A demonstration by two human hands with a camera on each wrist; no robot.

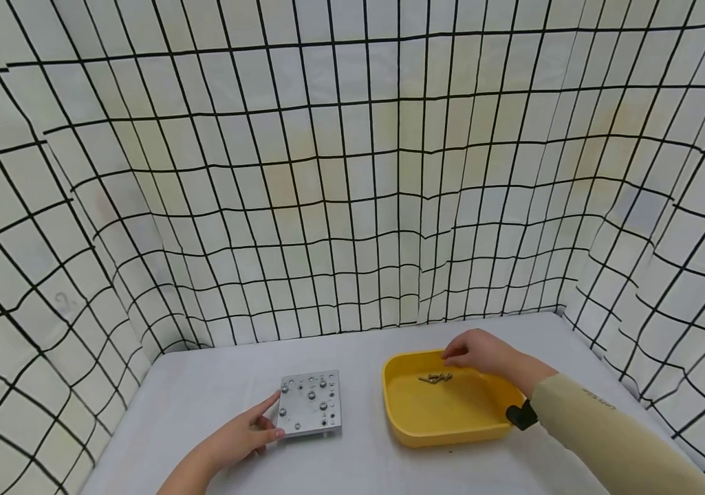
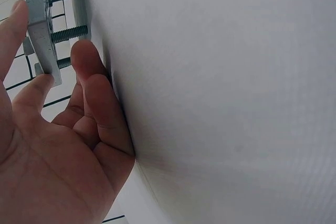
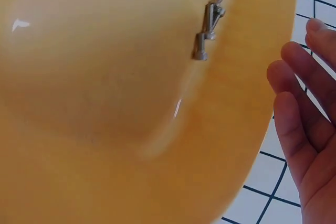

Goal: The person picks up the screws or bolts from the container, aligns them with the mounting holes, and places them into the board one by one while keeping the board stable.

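Observation:
My left hand (image 1: 237, 434) holds a silver metal plate (image 1: 311, 427) at its near left corner, thumb and forefinger on the edges. Screw heads and holes dot the plate's top. Below it, threaded screw shanks (image 2: 70, 33) stick out toward the table, and the curled outer fingers rest on the cloth. My right hand (image 1: 482, 350) hovers over the far right rim of a yellow tray (image 1: 445, 434). Its fingers (image 3: 287, 109) are loosely bent, with nothing seen in them; the thumb is hidden in the right wrist view. Several screws (image 3: 209, 20) lie in the tray near that hand.
White cloth (image 1: 361, 454) covers the table. Behind and beside it hang white curtains (image 1: 352, 227) with a black grid. A gap of cloth separates plate and tray. A dark strap piece (image 1: 521, 415) sits by the right sleeve, over the tray's right rim.

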